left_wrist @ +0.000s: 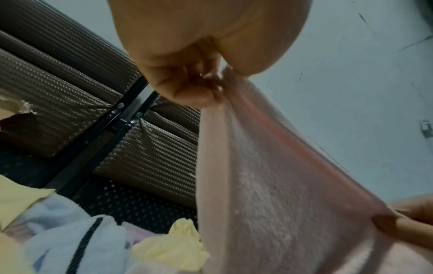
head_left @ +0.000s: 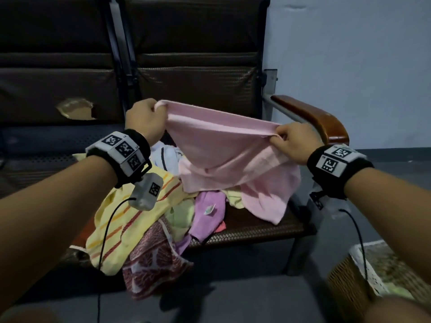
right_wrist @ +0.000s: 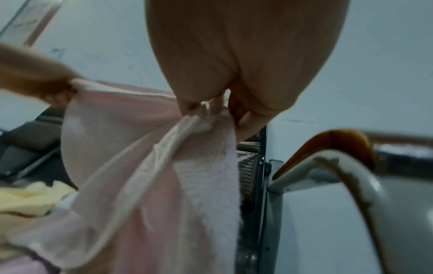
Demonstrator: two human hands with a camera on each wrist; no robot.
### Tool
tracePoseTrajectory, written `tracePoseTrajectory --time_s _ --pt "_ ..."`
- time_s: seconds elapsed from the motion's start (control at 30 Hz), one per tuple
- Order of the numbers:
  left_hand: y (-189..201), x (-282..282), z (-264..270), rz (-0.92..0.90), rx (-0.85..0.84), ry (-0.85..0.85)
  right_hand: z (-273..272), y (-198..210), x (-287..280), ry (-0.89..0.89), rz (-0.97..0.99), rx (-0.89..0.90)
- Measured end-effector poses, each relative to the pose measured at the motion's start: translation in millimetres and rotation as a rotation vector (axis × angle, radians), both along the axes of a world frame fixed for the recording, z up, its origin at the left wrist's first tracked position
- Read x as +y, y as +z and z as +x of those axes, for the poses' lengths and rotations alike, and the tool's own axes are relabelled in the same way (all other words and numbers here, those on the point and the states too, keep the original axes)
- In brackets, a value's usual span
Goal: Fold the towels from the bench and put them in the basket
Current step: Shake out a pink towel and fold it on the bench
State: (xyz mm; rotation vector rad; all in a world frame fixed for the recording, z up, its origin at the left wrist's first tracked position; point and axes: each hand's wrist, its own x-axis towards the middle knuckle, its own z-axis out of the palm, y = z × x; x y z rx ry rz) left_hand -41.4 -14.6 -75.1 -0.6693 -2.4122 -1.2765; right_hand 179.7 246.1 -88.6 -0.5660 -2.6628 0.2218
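Observation:
A pink towel hangs stretched between both hands above the bench seat. My left hand pinches its upper left corner; in the left wrist view the fingers curl round that pink towel. My right hand grips the other corner, lower and to the right, with the pink towel bunched at its fingertips. The lower part of the towel lies on a pile of towels. A wicker basket with a pale liner stands on the floor at the lower right.
The pile holds a yellow striped towel, a dark red patterned one, a purple one and a white one. A wooden armrest sits just beyond my right hand. The padded backrest has a torn patch.

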Motion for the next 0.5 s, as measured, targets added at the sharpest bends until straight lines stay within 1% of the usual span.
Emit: tracePoseTrajectory --time_s 0.07,0.1,0.2,0.23,0.37,0.5 --pt "17.8 1.6 -0.4 0.069 0.018 0.012 3.4 13.8 -0.1 0.034 0.074 -0.061" --pt "28.0 2.5 -0.5 0.121 -0.012 0.004 4.0 21.1 -0.3 0.034 0.109 -0.062" --pt "57.8 1.6 0.4 0.297 -0.139 -0.032 2.7 42.4 -1.3 0.022 0.16 0.041" --pt "66.8 0.6 0.5 0.322 -0.164 -0.052 1.2 50.0 -1.3 0.015 0.16 0.081" --pt "91.5 -3.1 -4.3 0.301 -0.127 -0.132 -6.0 78.7 -4.3 0.026 0.055 0.147" --pt "103.7 -11.1 -13.3 0.264 -0.142 -0.1 -2.3 100.5 -3.9 0.047 -0.096 0.256"
